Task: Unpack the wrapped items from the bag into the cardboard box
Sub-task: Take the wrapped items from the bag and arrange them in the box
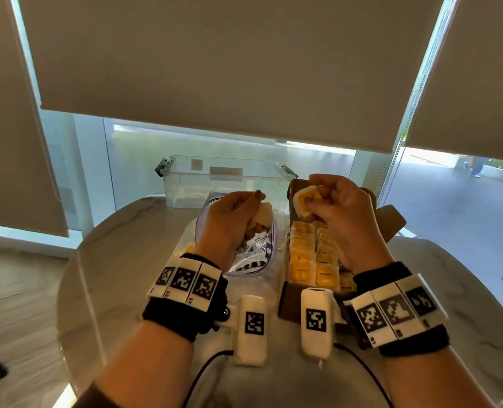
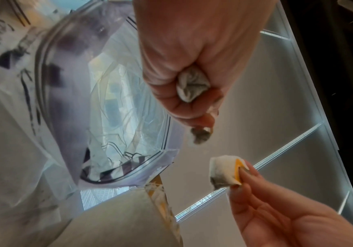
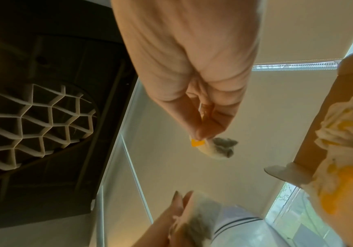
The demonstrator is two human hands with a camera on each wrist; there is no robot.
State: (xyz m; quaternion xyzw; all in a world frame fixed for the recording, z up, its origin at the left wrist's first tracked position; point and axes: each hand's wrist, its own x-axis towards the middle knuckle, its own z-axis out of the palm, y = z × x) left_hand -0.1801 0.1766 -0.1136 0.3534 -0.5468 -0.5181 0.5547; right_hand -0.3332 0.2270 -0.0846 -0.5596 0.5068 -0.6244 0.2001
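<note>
Head view: hands (image 1: pixel 232 222) (image 1: pixel 341 210) raised, pinching.

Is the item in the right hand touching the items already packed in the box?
Apart. The head view shows the right hand holding its wrapped item above the packed rows.

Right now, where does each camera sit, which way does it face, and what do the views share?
Head: worn on the head, looking forward and down at the table, cardboard box and bag; both hands and banded wrists show.
Left wrist: on the left wrist, looking along the left hand, which grips a wrapped item over the bag's open mouth.
Right wrist: on the right wrist, looking up along the right hand, which pinches a yellow-labelled item.
Shared: each wrist view also catches the other hand.
</note>
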